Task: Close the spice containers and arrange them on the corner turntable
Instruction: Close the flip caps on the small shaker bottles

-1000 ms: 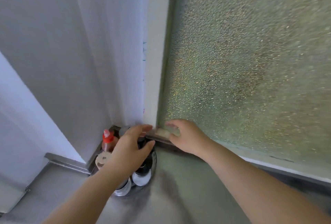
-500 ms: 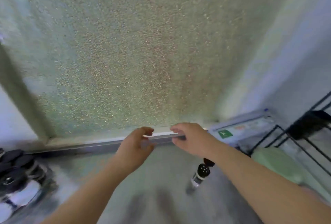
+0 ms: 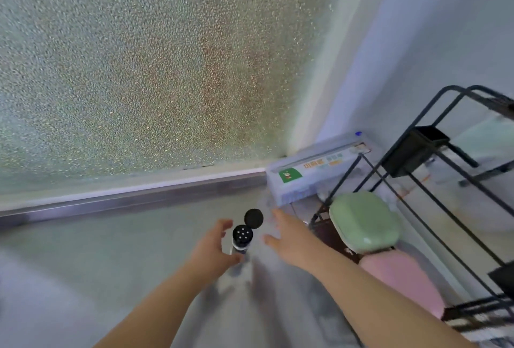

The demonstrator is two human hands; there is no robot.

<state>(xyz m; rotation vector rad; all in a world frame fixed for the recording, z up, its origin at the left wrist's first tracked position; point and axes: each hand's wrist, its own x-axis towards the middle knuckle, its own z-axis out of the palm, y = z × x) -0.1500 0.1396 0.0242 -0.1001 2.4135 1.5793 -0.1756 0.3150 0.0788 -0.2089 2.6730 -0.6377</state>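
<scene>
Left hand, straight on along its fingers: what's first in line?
Probably the spice shaker: the left hand is open beside it, fingers aimed at its black cap with the flip lid open. Depth unclear.

1 spice shaker [image 3: 241,237] stands on the steel counter [image 3: 111,250], near the middle, and its 1 black flip lid [image 3: 253,218] hangs open above a black top with 6 holes. 2 bare hands are in view: the left hand [image 3: 212,247] just left of the shaker, the right hand [image 3: 289,239] just right of it. At the right stands 1 black wire rack [image 3: 434,180]. By it sit 1 green container [image 3: 364,222], 1 pink item [image 3: 403,275] nearer, and 1 long white box [image 3: 319,169] farther back.
</scene>
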